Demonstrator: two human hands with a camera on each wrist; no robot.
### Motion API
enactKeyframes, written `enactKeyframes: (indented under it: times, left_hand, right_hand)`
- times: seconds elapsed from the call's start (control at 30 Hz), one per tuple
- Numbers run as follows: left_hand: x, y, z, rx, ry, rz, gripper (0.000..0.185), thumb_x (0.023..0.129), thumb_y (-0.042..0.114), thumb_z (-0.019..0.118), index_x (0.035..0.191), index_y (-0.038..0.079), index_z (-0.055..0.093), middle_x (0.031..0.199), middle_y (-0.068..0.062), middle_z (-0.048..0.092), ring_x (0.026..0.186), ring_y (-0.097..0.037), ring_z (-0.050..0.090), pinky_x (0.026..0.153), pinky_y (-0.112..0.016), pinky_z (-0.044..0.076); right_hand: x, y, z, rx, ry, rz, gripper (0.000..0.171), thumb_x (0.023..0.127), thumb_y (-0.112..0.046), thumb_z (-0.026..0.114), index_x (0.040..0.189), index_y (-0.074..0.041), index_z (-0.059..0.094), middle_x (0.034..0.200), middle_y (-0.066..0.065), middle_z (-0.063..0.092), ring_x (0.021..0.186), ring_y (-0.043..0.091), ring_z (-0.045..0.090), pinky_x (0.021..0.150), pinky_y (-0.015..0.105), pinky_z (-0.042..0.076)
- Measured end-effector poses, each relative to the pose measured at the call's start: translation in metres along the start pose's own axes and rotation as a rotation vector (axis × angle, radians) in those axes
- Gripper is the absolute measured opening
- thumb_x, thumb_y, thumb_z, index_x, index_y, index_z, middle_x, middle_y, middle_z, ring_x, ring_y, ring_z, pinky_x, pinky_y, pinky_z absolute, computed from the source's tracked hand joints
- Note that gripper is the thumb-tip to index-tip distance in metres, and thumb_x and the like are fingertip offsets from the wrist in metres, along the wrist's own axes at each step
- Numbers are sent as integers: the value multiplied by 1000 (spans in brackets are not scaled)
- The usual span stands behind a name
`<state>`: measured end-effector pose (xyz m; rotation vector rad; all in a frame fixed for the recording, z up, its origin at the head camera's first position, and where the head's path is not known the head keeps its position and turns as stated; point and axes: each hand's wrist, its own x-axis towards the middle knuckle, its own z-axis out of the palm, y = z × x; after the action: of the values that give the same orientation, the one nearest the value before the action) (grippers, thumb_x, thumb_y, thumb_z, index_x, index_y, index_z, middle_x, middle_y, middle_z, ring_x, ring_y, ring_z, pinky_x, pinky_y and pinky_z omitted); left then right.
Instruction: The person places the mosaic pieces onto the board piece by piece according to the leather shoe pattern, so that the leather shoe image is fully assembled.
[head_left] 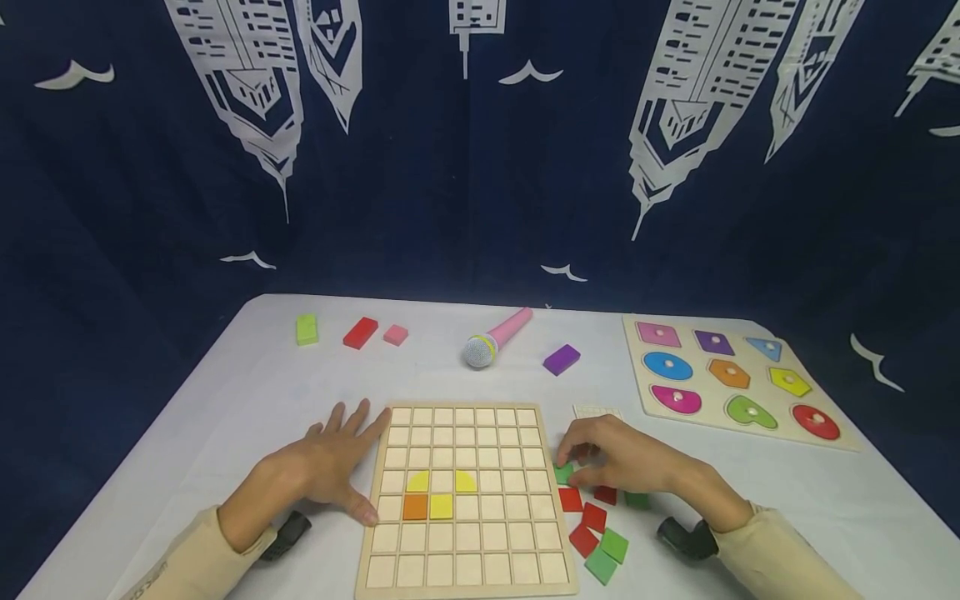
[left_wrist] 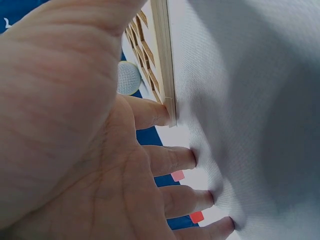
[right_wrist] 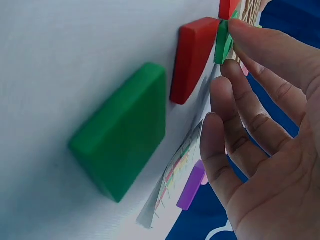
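A wooden grid board (head_left: 487, 533) lies in front of me with an orange square, a yellow square and two yellow rounded pieces in its cells. My left hand (head_left: 330, 467) rests at its left side, fingers spread, thumb and index finger touching the edge. In the left wrist view the fingertips of the left hand (left_wrist: 120, 165) press on the tablecloth. Just beyond the board's right edge, my right hand (head_left: 622, 454) pinches a green square tile (right_wrist: 223, 42) between thumb and index finger. Around that hand lie several red tiles (head_left: 594, 517) and green tiles (head_left: 601, 565).
Behind the right hand lies a printed grid card (right_wrist: 172, 175). A shape puzzle board (head_left: 705, 379) stands at the back right. Toward the far edge are a pink toy microphone (head_left: 498, 337), a purple block (head_left: 562, 360), a red block (head_left: 361, 332), a pink block (head_left: 396, 335) and a lime block (head_left: 307, 329).
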<state>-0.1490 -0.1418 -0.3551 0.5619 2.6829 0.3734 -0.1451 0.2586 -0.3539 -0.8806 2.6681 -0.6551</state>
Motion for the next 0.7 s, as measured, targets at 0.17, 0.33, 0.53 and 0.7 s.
enactKeyframes:
  times: [0.17,0.33,0.53,0.7]
  left_hand:
    - [0,-1,-1,-3,3,2,137,51,54,92,160,9,22,164,-29,10,148,-58,4,115,-73,16]
    - [-1,0,-1,-6,4,4,137,51,54,92,160,9,22,164,-29,10,148,-58,4,115,-73,16]
    - [-2,0,-2,-8,-1,3,137,52,54,92,160,9,22,164,-29,10,148,-58,4,115,-73,15]
    - [-2,0,-1,-21,-10,6,136,52,51,93,160,9,22,165,-29,10,149,-57,3,115,-73,15]
  right_hand:
    - [0,-2,-1,4,-3,6,22,83,-18,81,100,-28,73,94,-17,67,87,8,57,81,27,49]
    - [0,-3,0,-30,7,-3,21,83,-19,80,100,-28,72,89,-18,66,84,6,56,82,29,45]
    - [1,-5,1,-45,21,-12,21,82,-18,80,99,-26,73,85,-19,66,79,3,57,79,26,47]
    - [1,-7,-2,-59,31,-17,21,80,-18,81,99,-25,73,82,-19,65,77,2,56,73,22,50]
